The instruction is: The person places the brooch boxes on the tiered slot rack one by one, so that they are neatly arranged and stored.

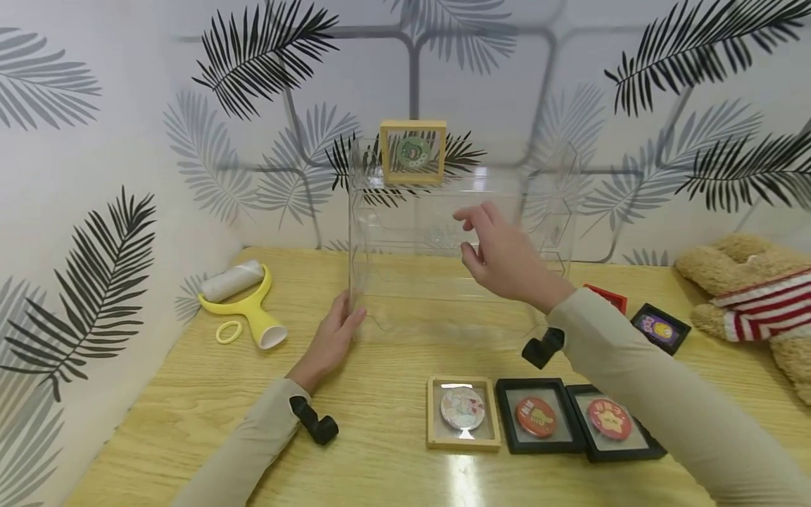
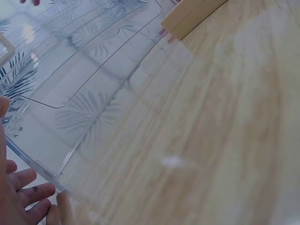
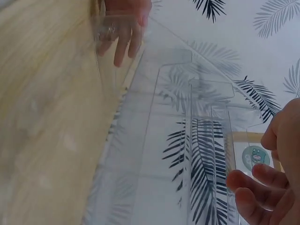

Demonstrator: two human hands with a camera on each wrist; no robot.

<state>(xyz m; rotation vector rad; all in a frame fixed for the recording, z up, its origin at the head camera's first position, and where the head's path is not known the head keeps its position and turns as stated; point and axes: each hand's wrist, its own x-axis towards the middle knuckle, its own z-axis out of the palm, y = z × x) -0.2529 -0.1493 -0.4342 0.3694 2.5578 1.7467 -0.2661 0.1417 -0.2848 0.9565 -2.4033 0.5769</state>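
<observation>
A clear stepped display rack (image 1: 437, 274) stands upright at the back of the wooden table. My left hand (image 1: 329, 341) holds its left side panel, thumb at the front edge and fingers (image 2: 35, 192) on the outer side. My right hand (image 1: 507, 260) hovers before the middle tiers, fingers loosely bent and nothing in them. On the rack's top tier stands a light wood frame (image 1: 413, 180) with a green round badge (image 3: 256, 157). In front of the rack lie a wood-framed badge (image 1: 462, 408) and two black-framed red badges (image 1: 536, 417) (image 1: 610, 420).
At the left lie a yellow Y-shaped handle with a clear roll (image 1: 253, 306) and a yellow ring (image 1: 229, 332). To the right are a red frame (image 1: 607, 298), a black frame with a purple picture (image 1: 660, 329) and a plush toy in red-and-white stripes (image 1: 767, 303). A leaf-patterned wall covering stands behind.
</observation>
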